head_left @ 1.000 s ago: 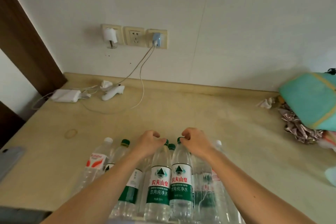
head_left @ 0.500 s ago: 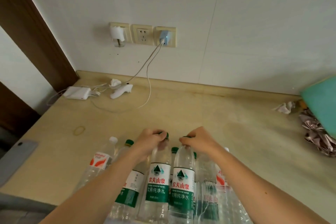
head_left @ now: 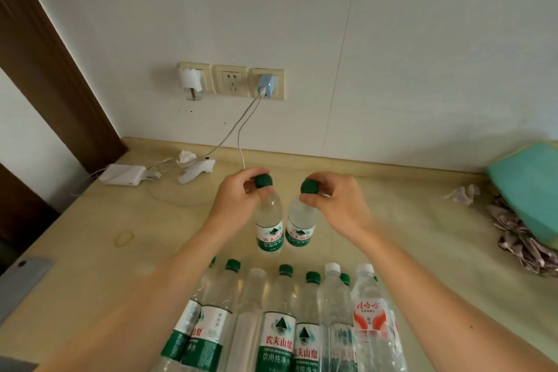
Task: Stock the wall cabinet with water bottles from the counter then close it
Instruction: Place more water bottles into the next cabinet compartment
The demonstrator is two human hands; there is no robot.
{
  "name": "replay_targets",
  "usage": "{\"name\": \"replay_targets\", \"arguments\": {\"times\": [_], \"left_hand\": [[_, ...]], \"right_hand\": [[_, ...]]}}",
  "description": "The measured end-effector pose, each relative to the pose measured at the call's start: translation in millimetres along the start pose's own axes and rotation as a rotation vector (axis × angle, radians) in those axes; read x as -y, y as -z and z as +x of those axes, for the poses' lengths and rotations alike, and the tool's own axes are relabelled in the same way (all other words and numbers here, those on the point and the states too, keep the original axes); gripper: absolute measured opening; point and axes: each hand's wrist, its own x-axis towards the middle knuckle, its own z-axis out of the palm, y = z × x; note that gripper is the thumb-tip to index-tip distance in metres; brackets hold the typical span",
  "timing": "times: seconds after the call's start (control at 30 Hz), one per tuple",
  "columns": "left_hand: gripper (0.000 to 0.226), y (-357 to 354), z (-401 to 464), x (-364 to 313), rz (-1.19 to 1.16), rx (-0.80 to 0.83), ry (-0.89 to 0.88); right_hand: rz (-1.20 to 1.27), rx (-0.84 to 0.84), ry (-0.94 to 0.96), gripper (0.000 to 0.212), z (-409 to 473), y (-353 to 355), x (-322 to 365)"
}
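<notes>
- The left hand [head_left: 238,199] has its grip closed around the green cap and neck of the left bottle [head_left: 269,228], which hangs upright above the surface [head_left: 407,251].
- The right hand [head_left: 335,202] pinches the green cap of the right bottle [head_left: 299,228] the same way; the two bottles hang side by side, nearly touching.
- At six o'clock from the hands, the bottle cluster [head_left: 287,317] stands at the near edge, mostly green-capped, one red-labelled.
- At eleven o'clock, a white charger [head_left: 122,174] lies near the wall, cabled to a plug [head_left: 265,85].
- At three o'clock sits a teal bag [head_left: 528,187], perhaps fabric.
</notes>
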Motion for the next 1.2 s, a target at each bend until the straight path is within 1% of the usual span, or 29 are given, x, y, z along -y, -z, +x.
{"name": "replay_targets", "arguments": {"times": [0.1,0.23,0.3,0.47,0.6,0.67,0.77,0.8,0.87,0.97,1.03,1.2], "left_hand": [[0.034,-7,-3,9,-0.006,-0.026,0.021],[0.036,-17,-3,19,0.013,-0.046,0.024],[0.036,-19,-2,22,0.005,-0.045,0.013],[0.034,-20,5,23,0.075,0.064,-0.033],[0.044,-21,10,29,0.088,0.101,-0.031],[0.055,-24,8,38,0.067,0.119,0.005],[0.070,-32,-1,61,0.072,0.147,0.118],[0.073,-36,-5,69,0.075,0.160,0.165],[0.074,-44,-10,85,0.046,0.170,0.250],[0.074,-53,-12,100,0.009,0.146,0.333],[0.068,-59,-12,106,-0.018,0.113,0.358],[0.058,-63,-11,110,-0.054,0.056,0.347]], "right_hand": [[-0.062,-0.038,-0.024,0.022,-2,-6,-9],[-0.097,-0.057,-0.025,0.013,-2,-6,-24],[-0.088,-0.051,-0.012,0.013,-3,-4,-29],[-0.071,-0.053,-0.024,0.019,0,3,-34],[-0.060,-0.044,-0.020,0.025,3,-1,-36],[-0.046,-0.035,-0.053,0.036,4,-3,-42],[-0.009,0.077,-0.206,0.077,-1,-9,-64],[0.012,0.126,-0.263,0.088,-3,-12,-73],[0.030,0.194,-0.340,0.096,-5,-18,-92],[0.032,0.223,-0.389,0.094,2,-27,-112],[0.081,0.223,-0.406,0.090,7,-33,-120],[0.108,0.186,-0.386,0.078,8,-40,-127]]}}
